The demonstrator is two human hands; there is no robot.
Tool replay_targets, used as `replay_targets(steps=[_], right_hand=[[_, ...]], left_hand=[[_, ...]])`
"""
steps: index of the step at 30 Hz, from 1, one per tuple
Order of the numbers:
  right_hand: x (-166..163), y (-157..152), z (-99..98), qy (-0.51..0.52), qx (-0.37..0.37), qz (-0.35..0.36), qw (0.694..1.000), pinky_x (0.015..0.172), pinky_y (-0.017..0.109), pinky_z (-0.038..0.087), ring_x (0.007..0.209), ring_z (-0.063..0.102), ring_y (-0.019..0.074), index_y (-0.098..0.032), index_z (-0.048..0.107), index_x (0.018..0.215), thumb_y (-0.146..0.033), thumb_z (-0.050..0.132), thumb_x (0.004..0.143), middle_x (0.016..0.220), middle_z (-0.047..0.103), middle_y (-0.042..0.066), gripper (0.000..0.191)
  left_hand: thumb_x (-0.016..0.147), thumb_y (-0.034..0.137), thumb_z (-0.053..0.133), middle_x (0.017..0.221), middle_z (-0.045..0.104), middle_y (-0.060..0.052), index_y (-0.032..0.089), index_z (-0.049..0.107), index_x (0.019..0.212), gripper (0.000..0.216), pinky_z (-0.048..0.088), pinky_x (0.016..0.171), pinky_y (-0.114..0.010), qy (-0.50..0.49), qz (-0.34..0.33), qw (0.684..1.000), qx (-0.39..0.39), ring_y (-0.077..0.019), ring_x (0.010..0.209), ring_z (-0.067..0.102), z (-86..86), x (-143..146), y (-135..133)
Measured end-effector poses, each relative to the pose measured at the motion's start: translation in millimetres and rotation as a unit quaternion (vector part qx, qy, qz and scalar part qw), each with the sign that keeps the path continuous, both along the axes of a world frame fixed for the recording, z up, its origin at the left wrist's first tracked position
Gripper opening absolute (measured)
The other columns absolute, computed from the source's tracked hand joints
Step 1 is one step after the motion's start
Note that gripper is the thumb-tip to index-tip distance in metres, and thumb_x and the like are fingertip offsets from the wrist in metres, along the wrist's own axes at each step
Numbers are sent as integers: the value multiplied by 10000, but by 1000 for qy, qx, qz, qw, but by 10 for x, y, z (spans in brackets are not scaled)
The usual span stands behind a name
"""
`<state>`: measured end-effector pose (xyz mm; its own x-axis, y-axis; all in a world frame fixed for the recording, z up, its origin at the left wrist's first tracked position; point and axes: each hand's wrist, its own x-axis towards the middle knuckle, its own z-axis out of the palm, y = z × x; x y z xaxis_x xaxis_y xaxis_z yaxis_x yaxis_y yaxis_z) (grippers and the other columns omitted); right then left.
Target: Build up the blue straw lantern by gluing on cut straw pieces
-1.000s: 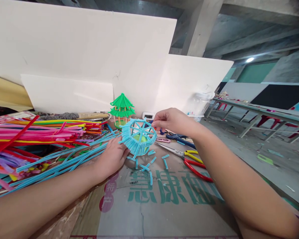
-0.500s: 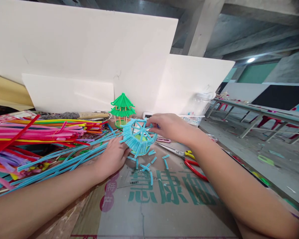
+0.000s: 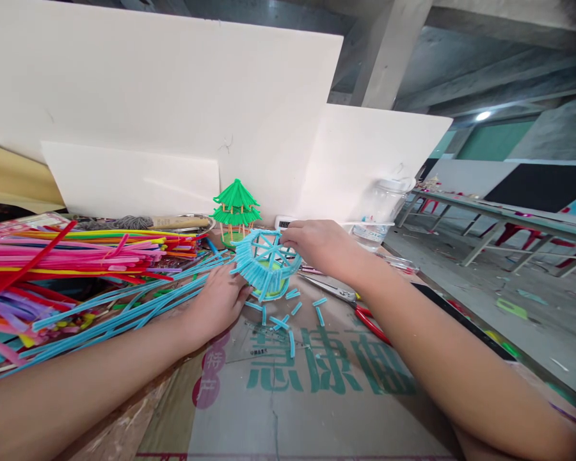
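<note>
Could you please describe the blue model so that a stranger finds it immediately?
Start from the tall white boards at the back; before them stands a green tiered model. Slightly nearer, between the left grip and the right grip, is the blue model. Unlike its green neighbour, it shows an open, wheel-like top with spokes.

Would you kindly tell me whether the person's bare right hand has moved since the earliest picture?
Yes: the bare right hand has shifted slightly left in view, closer to the green, two-tiered pagoda-shaped model.
</note>
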<state>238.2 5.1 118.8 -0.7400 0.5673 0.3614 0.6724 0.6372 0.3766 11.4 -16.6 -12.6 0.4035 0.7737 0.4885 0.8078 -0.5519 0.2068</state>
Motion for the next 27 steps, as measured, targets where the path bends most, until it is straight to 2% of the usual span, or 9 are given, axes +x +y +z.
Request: replay_targets(steps=[6, 9, 11, 14, 15, 17, 19, 21, 27], right_hand=[[33, 6, 101, 120, -61, -22, 991, 642, 280, 334, 762, 620, 168, -207, 711, 869, -201, 534, 918, 839, 729, 16, 184], [77, 23, 148, 219, -118, -5, 969, 641, 274, 379, 717, 612, 159, -202, 701, 856, -259, 562, 905, 769, 713, 8, 158], [108, 38, 173, 302, -207, 44, 930, 685, 279, 442, 786, 645, 162, -192, 681, 876, -279, 576, 891, 852, 730, 22, 137], [141, 34, 219, 389, -376, 121, 833, 757, 293, 513, 909, 686, 170, -181, 646, 870, -284, 633, 846, 994, 744, 53, 107], [149, 24, 239, 401, -413, 128, 808, 742, 288, 524, 891, 697, 168, -179, 638, 861, -292, 658, 830, 976, 748, 57, 119], [167, 1, 282, 409, -445, 121, 787, 639, 255, 515, 761, 704, 149, -178, 623, 846, -314, 689, 816, 852, 749, 44, 154], [190, -13, 321, 413, -437, 104, 792, 514, 221, 456, 591, 657, 118, -183, 598, 824, -318, 679, 832, 694, 713, 11, 158], [219, -7, 345, 412, -404, 76, 813, 448, 209, 397, 487, 588, 95, -188, 576, 791, -299, 638, 865, 593, 665, -13, 147], [341, 72, 360, 328, -280, -40, 901, 457, 226, 367, 484, 548, 100, -179, 610, 718, -269, 531, 913, 599, 662, 10, 229]], left_hand=[[934, 266, 498, 1185, 642, -112, 198, 654, 1079, 223, 438, 981, -477, -12, 6, 1000, 1, -294, 1115, 555, 29, 20, -39], [937, 259, 488, 1171, 651, -121, 185, 658, 1056, 221, 436, 978, -486, -1, 13, 1000, -1, -306, 1118, 556, 45, 31, -49], [938, 257, 482, 1146, 658, -124, 179, 665, 1007, 210, 434, 979, -482, 8, 16, 1000, -3, -306, 1114, 559, 48, 33, -47], [941, 258, 470, 1112, 663, -122, 174, 667, 952, 214, 435, 968, -476, 20, 19, 1000, -5, -304, 1097, 565, 48, 31, -44], [941, 255, 469, 1099, 664, -124, 173, 667, 940, 214, 437, 960, -475, 24, 19, 1000, -4, -305, 1092, 567, 49, 30, -45], [939, 249, 468, 1069, 665, -126, 174, 667, 911, 215, 440, 942, -470, 30, 22, 999, 1, -304, 1077, 572, 53, 28, -52], [942, 248, 463, 1038, 665, -125, 176, 664, 871, 225, 440, 928, -461, 35, 24, 999, 5, -301, 1058, 576, 60, 28, -61], [946, 249, 455, 1018, 664, -122, 177, 659, 860, 233, 436, 927, -459, 38, 21, 999, 7, -300, 1049, 575, 66, 28, -69], [944, 255, 453, 955, 662, -122, 180, 651, 852, 231, 442, 885, -465, 44, 31, 999, -3, -312, 996, 582, 62, 29, -68]])
